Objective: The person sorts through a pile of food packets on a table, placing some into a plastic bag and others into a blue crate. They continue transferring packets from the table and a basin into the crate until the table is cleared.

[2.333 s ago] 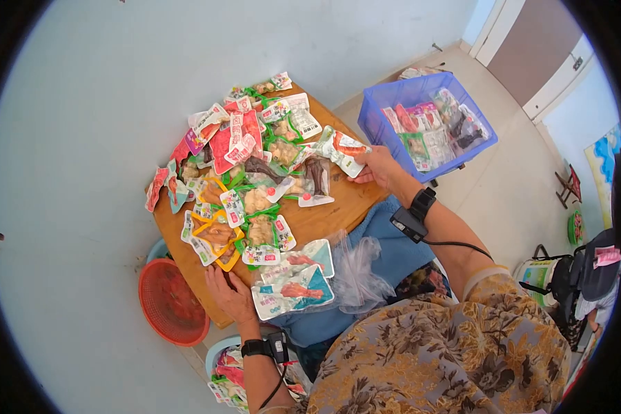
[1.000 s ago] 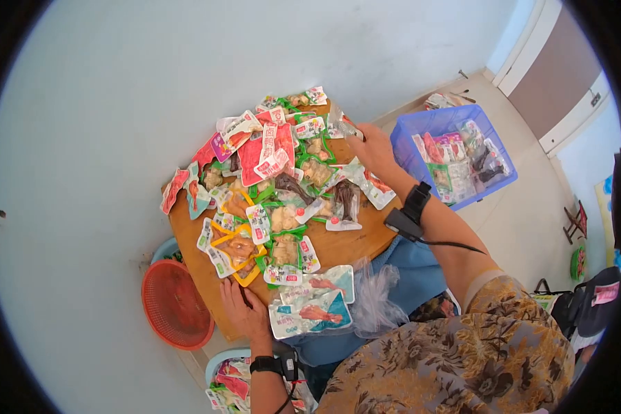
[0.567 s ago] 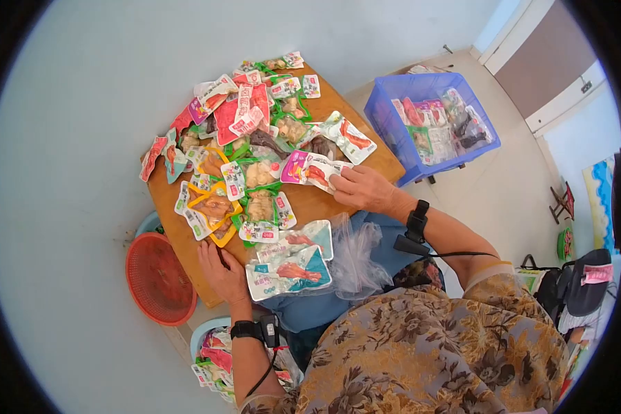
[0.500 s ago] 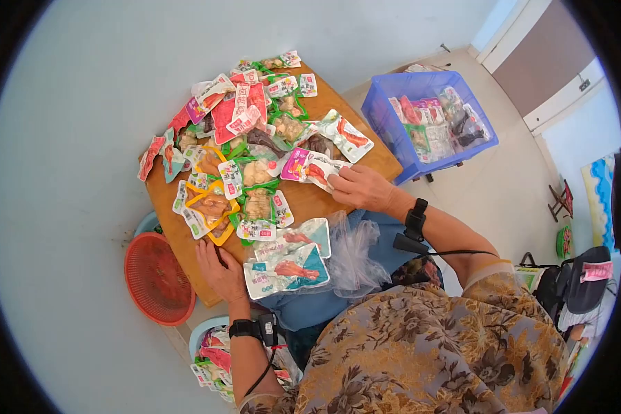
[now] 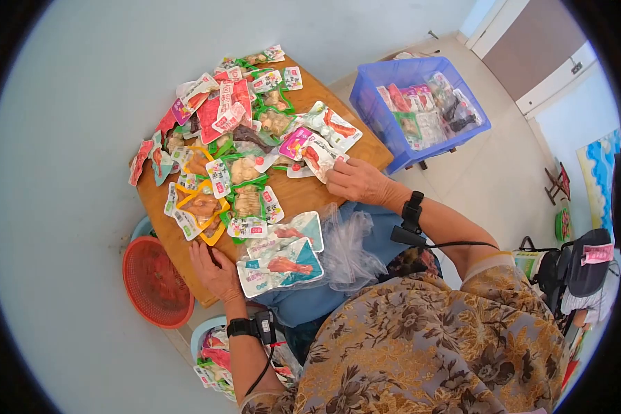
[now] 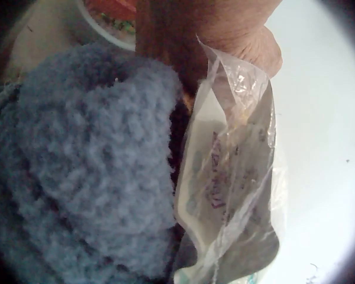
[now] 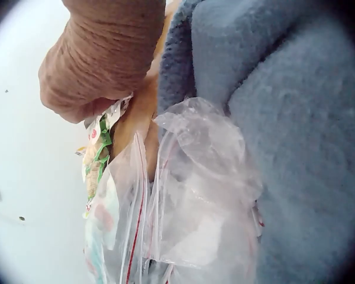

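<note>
In the head view, my right hand (image 5: 357,183) pinches the near end of a purple-and-white snack packet (image 5: 319,156). The packet lies tilted over other packets on the wooden table (image 5: 293,196), its purple end pointing away. Just beyond it lies a white packet (image 5: 339,128) with a meat picture. My left hand (image 5: 215,270), fingers loosely extended, rests on the table's front left corner. Beside it, two white-and-teal drumstick packets (image 5: 283,265) lie in clear plastic. In the right wrist view, the right fingers (image 7: 86,112) curl down at a packet's clear edge.
Several green-edged, yellow-edged and red packets (image 5: 245,168) crowd the table's left and back. A blue crate (image 5: 366,96) holding packets stands right on the floor. A red basket (image 5: 157,281) and a packet-filled basin (image 5: 201,332) sit left. Clear zip bags (image 5: 352,248) lie on my lap.
My right hand has laid down the white packet, reached toward the table's back right, and come back with the purple-and-white packet, now turned more lengthwise. The left hand stays at the corner.
</note>
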A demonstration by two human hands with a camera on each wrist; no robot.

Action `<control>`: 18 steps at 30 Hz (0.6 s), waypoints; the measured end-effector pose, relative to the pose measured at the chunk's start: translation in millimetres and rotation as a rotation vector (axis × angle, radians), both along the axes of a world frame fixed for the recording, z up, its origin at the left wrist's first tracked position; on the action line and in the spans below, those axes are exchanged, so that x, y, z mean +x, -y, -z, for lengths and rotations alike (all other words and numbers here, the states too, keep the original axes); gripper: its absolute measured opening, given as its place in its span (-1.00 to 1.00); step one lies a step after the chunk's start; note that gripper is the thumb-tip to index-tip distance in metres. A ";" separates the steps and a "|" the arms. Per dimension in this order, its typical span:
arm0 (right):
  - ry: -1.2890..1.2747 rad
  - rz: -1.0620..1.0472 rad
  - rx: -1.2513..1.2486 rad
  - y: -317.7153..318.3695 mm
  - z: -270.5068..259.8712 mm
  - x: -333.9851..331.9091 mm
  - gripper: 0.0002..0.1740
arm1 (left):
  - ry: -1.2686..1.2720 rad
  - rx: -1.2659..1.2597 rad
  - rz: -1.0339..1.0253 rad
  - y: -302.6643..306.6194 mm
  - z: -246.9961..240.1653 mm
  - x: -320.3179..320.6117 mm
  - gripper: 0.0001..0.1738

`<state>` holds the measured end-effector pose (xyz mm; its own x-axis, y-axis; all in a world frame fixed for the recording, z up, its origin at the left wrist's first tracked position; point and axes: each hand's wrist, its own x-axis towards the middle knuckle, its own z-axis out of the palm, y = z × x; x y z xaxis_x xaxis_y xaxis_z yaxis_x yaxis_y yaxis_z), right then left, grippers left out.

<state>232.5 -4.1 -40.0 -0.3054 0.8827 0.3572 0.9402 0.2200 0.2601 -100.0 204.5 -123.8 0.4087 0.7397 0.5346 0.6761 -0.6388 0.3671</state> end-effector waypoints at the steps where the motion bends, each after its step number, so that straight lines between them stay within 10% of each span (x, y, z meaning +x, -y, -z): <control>1: -0.027 0.031 -0.002 2.5 0.4 -1.1 -0.81 | -0.009 0.005 0.002 0.3 -0.2 -0.3 -0.63; 18: -0.377 0.211 -0.067 15.4 11.6 -6.2 -0.70 | -0.032 0.064 -0.042 -0.9 -1.3 -2.2 -0.68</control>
